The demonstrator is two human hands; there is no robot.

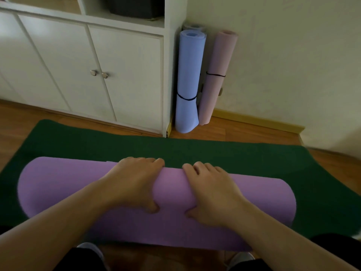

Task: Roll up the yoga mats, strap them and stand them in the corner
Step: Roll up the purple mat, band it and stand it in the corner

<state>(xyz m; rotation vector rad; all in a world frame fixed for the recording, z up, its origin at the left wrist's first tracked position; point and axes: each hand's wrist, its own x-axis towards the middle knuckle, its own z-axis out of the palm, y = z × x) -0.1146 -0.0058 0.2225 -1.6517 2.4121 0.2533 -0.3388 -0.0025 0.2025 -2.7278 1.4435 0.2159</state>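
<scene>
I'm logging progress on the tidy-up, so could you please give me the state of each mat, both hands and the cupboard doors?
Purple mat: rolled, lying on the green mat, no strap visible.
Green mat: flat on the floor.
Blue mat: rolled, strapped, standing in the corner.
Pink mat: rolled, strapped, standing beside it.
Left hand: grips the purple roll.
Right hand: grips the purple roll.
Cupboard doors: closed.

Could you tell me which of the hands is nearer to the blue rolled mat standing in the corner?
Right. The right hand lies almost straight below the blue mat; the left hand sits further left.
</scene>
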